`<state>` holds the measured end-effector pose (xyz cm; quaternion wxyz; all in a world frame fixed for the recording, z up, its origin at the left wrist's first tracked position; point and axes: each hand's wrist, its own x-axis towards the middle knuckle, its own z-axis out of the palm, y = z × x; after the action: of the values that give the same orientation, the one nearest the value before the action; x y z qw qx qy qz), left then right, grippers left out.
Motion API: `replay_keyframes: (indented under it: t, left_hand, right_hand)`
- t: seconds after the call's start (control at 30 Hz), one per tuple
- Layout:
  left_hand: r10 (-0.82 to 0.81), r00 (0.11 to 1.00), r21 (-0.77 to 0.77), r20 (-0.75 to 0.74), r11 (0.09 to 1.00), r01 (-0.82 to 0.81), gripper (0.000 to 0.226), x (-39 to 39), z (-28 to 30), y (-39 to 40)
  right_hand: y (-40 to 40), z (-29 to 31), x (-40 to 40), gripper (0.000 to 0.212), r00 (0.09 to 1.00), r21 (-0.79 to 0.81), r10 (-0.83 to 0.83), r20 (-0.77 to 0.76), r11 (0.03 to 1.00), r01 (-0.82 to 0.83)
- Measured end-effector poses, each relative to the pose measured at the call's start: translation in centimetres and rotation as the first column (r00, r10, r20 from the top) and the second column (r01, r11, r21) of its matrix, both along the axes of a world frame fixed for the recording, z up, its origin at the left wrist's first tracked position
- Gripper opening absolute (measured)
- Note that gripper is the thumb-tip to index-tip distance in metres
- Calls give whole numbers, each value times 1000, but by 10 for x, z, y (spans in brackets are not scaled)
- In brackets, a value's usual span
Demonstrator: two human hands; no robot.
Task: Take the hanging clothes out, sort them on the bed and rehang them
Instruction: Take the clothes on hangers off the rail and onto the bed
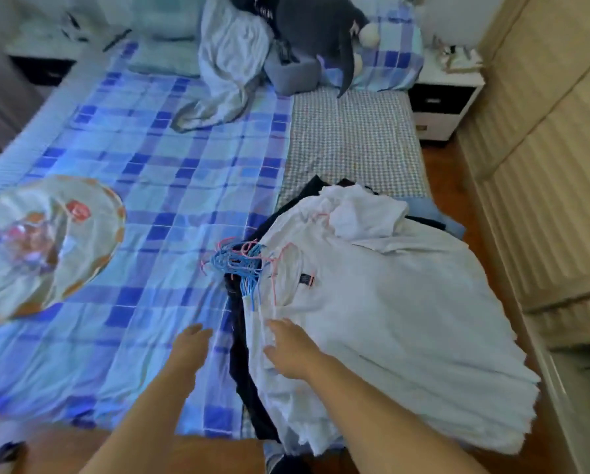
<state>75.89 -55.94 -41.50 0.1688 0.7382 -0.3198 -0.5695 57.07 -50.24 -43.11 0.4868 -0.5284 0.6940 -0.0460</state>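
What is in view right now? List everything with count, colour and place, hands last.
pile of white garments: several, exact count unclear, white, near right part of the bed, overhanging its edge
dark navy garments: count unclear, under the white pile
bundle of plastic hangers: many, blue and pink, at the pile's left end
blue checked bedsheet: one, covering the bed's left part
small-check grey sheet: one, far right of the bed
round mesh cover with orange rim: one, left on the bed
crumpled pale blue quilt: one, at the bed's head
dark grey plush toy: one, at the head
white nightstand: one, right of the bed
left hand: open, over the bedsheet
right hand: fingers straight, on the white pile
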Motion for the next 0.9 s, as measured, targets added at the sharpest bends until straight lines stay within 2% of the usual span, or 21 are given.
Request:
replay_keyframes:
  t: [0.1, 0.2, 0.3, 0.37, 0.47, 0.53, 0.63, 0.8, 0.9]
  left_hand:
    - [72, 994, 170, -85, 984, -57, 4, 5, -13, 34]
    - [-30, 985, 213, -170, 975, 67, 7, -30, -18, 45]
    - [-219, 938, 110, -268, 961, 255, 14, -95, 5, 38]
    - [-375, 872, -11, -316, 920, 392, 15, -148, 36, 39]
    - [-582, 728, -180, -362, 810, 558, 13, -236, 89, 69]
    - [-700, 602, -275, -384, 709, 649, 15, -297, 121, 112]
    - [-843, 372, -394, -389, 517, 760, 16, -388, 162, 204]
    - [-951, -8, -612, -308, 192, 767, 22, -515, 250, 366]
    - [-972, -162, -735, -170, 16, 678, 23, -571, 319, 440]
  right_hand:
    - [37, -8, -5, 47, 973, 69, -223, 55, 973, 219]
    - [71, -5, -52, 40, 910, 75, -413, -20, 907, 413]
    - [106, 15, -119, 34, 736, -29, -671, -91, 740, 672]
    - [135, 39, -166, 32, 588, -98, -807, -51, 590, 802]
    - [197, 82, -225, 27, 361, -198, -931, 63, 343, 918]
    - [246, 116, -255, 21, 225, -280, -964, 143, 179, 943]
    - [336, 169, -299, 19, 89, -384, -969, 232, -7, 923]
    - [501, 270, -373, 18, -14, -564, -963, 268, -168, 808]
    - [587, 334, -410, 18, -59, -670, -977, 202, -182, 719]
